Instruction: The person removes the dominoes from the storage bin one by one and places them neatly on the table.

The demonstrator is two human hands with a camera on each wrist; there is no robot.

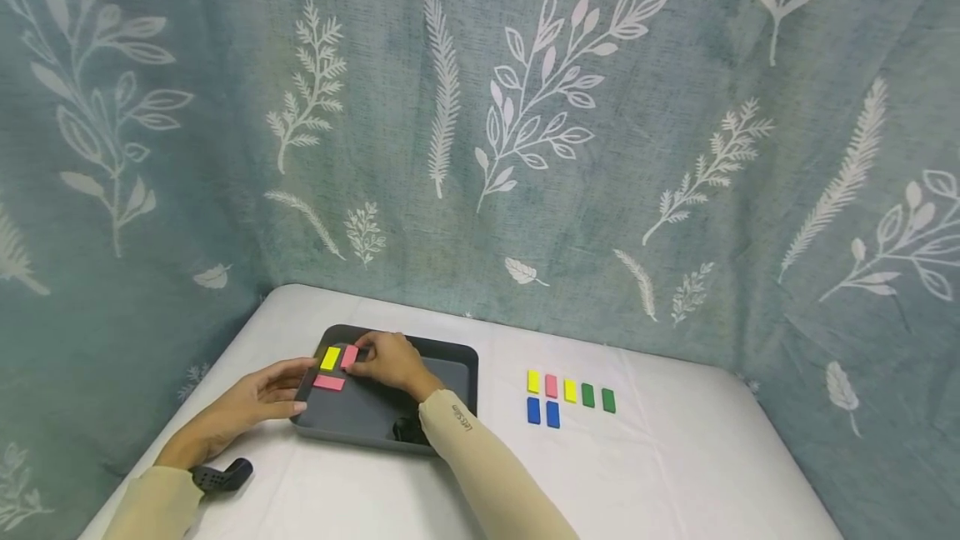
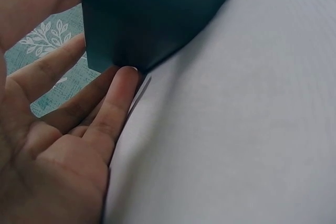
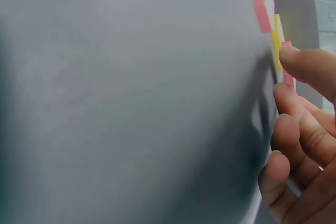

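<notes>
My right hand [image 1: 392, 361] pinches a small pink block [image 1: 350, 357] between thumb and fingers, standing in the far left part of a dark grey tray [image 1: 360, 437]. Just left of it is a yellow block [image 1: 330, 358]. A second pink block [image 1: 328, 382] lies crosswise in front of these. In the right wrist view, the held pink block [image 3: 287, 77] is partly hidden by the fingers. My left hand [image 1: 258, 398] touches the tray's left edge with loosely extended fingers and thumb. The left wrist view shows a fingertip against the tray's underside [image 2: 152, 19].
Right of the tray, several blocks lie on the white table [image 1: 675, 473]: a row with yellow [image 1: 533, 381], pink [image 1: 551, 386] and green [image 1: 588, 395] ones, and two blue blocks [image 1: 533, 410] in front. A patterned curtain [image 1: 465, 257] hangs around the table.
</notes>
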